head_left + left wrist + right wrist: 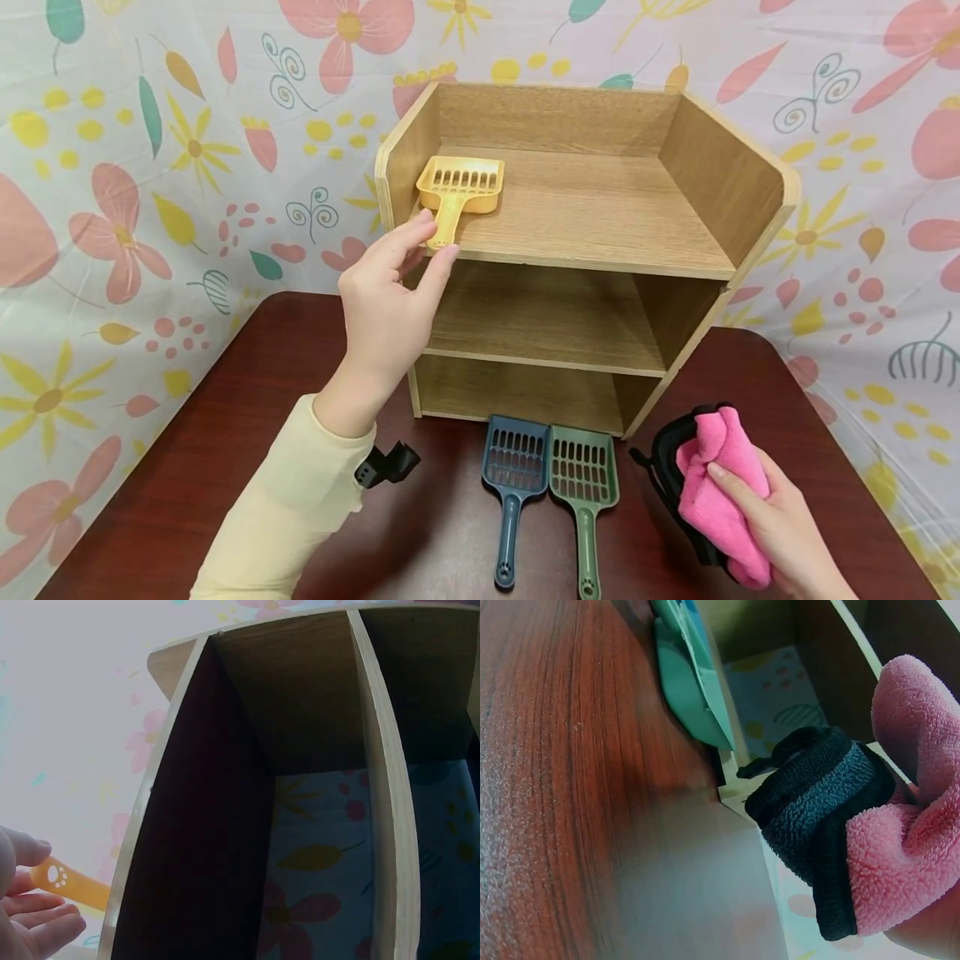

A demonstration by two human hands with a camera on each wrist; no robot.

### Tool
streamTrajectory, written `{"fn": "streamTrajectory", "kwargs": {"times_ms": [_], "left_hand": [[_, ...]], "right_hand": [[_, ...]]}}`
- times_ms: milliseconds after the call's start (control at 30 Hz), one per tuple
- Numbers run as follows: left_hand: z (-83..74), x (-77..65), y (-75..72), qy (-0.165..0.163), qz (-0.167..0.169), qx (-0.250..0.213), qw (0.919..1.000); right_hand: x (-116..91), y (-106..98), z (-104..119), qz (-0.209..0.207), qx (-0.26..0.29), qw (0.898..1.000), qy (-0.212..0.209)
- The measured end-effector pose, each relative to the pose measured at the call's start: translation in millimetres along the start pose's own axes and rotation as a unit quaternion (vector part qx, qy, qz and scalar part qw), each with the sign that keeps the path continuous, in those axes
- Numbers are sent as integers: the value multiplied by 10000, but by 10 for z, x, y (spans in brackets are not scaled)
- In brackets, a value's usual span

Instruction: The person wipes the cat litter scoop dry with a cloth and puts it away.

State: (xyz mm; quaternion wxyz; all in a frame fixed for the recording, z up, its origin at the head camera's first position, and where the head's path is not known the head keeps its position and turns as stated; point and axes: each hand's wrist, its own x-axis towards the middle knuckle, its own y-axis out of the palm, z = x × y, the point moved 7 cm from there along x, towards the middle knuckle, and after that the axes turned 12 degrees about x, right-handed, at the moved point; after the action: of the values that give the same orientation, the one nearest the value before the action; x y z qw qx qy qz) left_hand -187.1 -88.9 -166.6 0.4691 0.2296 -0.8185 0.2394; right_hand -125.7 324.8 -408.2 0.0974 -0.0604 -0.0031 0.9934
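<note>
Left hand (388,302) pinches the yellow scoop's (453,202) handle (446,229) near the shelf's (600,212) front-left corner; I'd guide it level, right hand (783,525) gripping pink cloth (723,521).

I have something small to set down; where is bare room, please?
Bare: the top shelf, between the yellow litter scoop and the right side panel; also the middle shelf below. Crowded: the front tabletop, holding the blue litter scoop and green litter scoop.

- Top board (585,208): we see room right of the yellow scoop (453,204), which, with the left hand (393,279), obstructs the left front corner.
- Right wall (731,179): bars us sideways.
- Bottom front edge (453,416): blue scoop (512,504), green scoop (586,504) before us.
</note>
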Motion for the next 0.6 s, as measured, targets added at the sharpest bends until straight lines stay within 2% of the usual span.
{"fn": "streamTrajectory", "kwargs": {"times_ms": [333, 600], "left_hand": [[-75, 87, 64, 744, -159, 718, 9945], [-56, 163, 156, 862, 35, 1012, 9911]], "right_hand": [[-9, -22, -17, 42, -47, 9999, -86], [-29, -30, -7, 75, 44, 9998, -151]]}}
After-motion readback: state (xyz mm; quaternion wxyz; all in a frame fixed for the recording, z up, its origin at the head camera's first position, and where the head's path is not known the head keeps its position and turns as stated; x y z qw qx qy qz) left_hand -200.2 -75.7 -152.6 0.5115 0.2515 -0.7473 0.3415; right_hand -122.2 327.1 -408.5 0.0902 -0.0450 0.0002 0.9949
